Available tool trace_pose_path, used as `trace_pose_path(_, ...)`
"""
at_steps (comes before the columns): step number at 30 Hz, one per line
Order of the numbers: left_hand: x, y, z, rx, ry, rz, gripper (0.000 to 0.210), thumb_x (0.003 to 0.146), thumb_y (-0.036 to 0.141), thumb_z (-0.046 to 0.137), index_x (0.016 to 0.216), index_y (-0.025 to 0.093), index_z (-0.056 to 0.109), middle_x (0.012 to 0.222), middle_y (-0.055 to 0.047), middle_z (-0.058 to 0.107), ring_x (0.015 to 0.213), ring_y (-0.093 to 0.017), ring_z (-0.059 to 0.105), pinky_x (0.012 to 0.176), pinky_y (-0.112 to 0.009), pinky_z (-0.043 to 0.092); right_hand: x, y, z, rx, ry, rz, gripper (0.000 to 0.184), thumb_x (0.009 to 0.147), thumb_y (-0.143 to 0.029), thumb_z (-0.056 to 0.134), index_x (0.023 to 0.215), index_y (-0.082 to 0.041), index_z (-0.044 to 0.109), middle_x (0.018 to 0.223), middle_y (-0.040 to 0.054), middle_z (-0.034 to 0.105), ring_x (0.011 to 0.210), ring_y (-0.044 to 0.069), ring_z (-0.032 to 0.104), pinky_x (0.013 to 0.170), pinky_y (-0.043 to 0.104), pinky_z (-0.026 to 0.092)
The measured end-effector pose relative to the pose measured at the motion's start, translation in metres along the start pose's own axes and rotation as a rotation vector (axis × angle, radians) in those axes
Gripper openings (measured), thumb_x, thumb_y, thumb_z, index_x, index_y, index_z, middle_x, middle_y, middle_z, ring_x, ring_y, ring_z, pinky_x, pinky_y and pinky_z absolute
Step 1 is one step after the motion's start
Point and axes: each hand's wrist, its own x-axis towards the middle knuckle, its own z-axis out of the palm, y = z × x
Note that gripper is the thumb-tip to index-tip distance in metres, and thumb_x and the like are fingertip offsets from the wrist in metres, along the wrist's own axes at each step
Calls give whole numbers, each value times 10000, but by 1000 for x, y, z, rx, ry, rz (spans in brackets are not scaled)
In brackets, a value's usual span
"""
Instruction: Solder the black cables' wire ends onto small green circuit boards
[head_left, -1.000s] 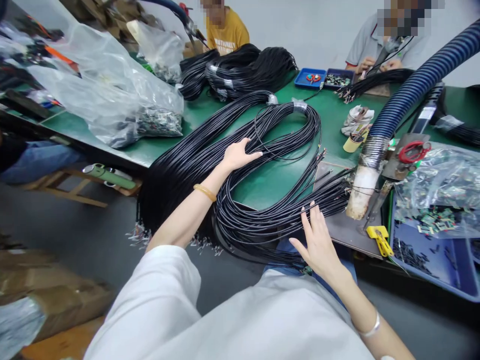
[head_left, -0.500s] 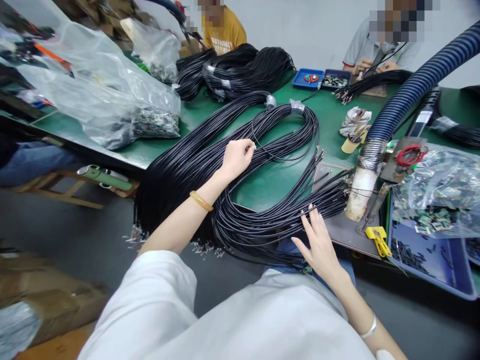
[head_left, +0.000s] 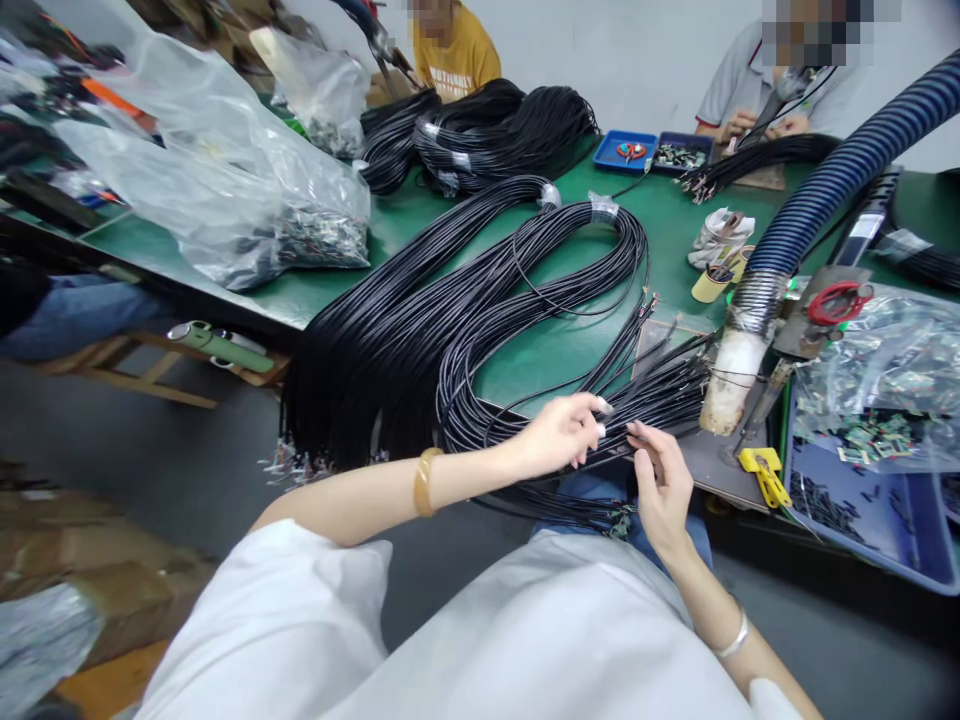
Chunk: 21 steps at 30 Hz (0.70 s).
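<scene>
A thick bundle of thin black cables (head_left: 465, 400) curves across the front of the table, tied with clear tape at its far bend. Over its right-hand part my left hand (head_left: 562, 434) reaches across, fingers bent but apart, with no cable visibly gripped. Facing it, just to the right, my right hand (head_left: 664, 482) is half curled, a gap showing between thumb and fingers. Both hands are close to the cables, but contact is hard to make out. Below them, cable ends with small green circuit boards (head_left: 621, 520) lie by my lap.
A ribbed blue hose (head_left: 817, 190) slants down at the right beside a yellow clip (head_left: 763, 475). Close by stands a blue tray (head_left: 911, 530) of small black parts. Plastic bags (head_left: 225, 170) lie left. Two people sit across the green table (head_left: 517, 365).
My left hand has moved right and nearer to me, from the middle of the bundle to beside my right hand. My right hand's spread fingers have curled. The view has shifted slightly.
</scene>
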Motion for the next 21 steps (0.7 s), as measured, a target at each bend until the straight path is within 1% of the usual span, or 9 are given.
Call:
trace_pose_path(2,-4,-16,15,206,19,106,346,876,255,618,1205,149,631,848,-30,651,598,-103,599,569,-248,531,5,-4,3,-47,26,-23,406,998,-246,494,1403,-253,534,1409,124,566,1282,242,594,1083,506,533)
trace_pose_path(4,-4,-17,11,361,12,265,334,903,297,618,1200,156,668,1005,-82,688,765,-140,655,699,-275,566,9,-3,6,-155,-32,-90,471,999,-242,491,1469,-270,473,1554,114,447,1455,276,441,1198,568,401)
trace_pose_path(6,7,-6,-14,503,85,403,295,960,296,538,1171,163,696,1034,-93,719,877,-168,677,798,-297,565,11,3,10,-272,-132,-198,501,999,-229,488,1496,-285,444,1628,92,362,1542,298,306,1245,612,298)
trace_pose_path(8,32,8,-54,737,242,503,284,969,255,508,1145,162,710,1153,-106,731,1087,-219,657,1015,-376,500,11,12,14,-351,-172,-309,512,993,-212,497,1497,-293,447,1627,84,376,1553,307,283,1254,637,252)
trace_pose_path(11,87,20,-123,964,582,342,314,939,274,548,1185,134,683,1217,-147,709,1184,-290,612,1107,-458,413,8,24,17,-367,-135,-382,512,981,-190,505,1484,-281,469,1586,91,444,1538,314,321,1256,654,218)
trace_pose_path(13,124,21,-158,893,803,157,316,908,304,593,1151,117,668,1215,-180,695,1221,-324,591,1121,-471,385,6,28,17,-333,-112,-412,503,978,-191,498,1475,-269,483,1566,96,471,1528,319,341,1251,653,229)
trace_pose_path(14,140,21,-170,786,902,55,263,873,313,634,1042,116,680,1183,-193,699,1224,-341,589,1119,-474,383,6,29,16,-323,-110,-433,497,977,-196,495,1470,-265,490,1559,98,481,1523,321,352,1249,650,238)
trace_pose_path(17,174,24,-183,679,964,-10,155,749,247,711,830,140,634,1091,-212,707,1188,-379,607,1073,-497,416,6,31,16,-334,-132,-486,467,970,-203,505,1434,-248,532,1546,105,499,1511,324,373,1246,641,252)
trace_pose_path(21,184,44,-184,519,965,25,128,735,169,612,684,201,499,821,-92,682,959,-251,684,949,-396,513,6,33,16,-344,-138,-494,437,958,-185,524,1390,-232,571,1519,111,532,1500,313,396,1241,622,281)
